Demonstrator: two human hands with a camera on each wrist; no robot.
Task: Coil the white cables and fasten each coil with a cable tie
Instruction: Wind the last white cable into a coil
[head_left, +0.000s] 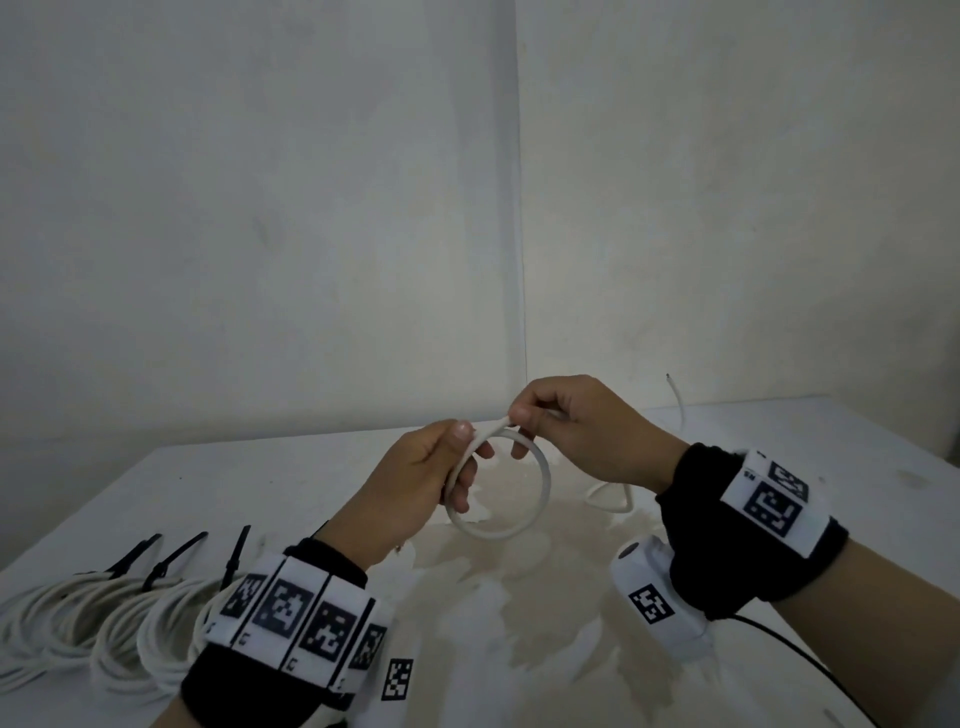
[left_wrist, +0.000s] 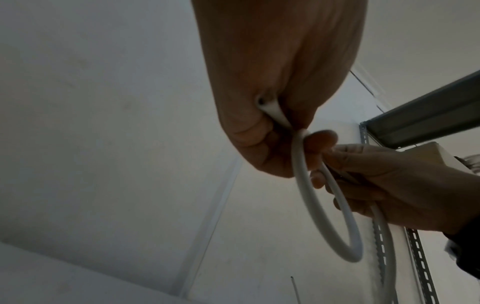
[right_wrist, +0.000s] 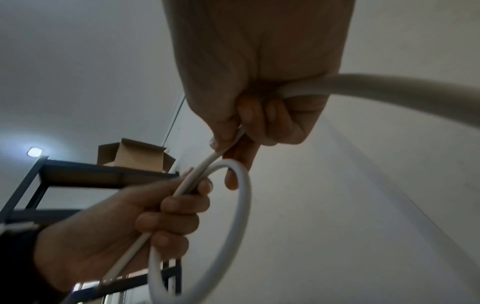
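Above the table (head_left: 311, 483), the left hand (head_left: 415, 488) and right hand (head_left: 587, 431) each pinched the white cable (head_left: 540, 493) with curled fingers, forming one loop.

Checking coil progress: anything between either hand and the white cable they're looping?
Nothing visible. The left hand and right hand both already grip the white cable, one loop hanging between them above the table.

tied coils (head_left: 104, 618) lie on the table (head_left: 519, 597) at the left, the held cable loop (head_left: 540, 483) above its middle.
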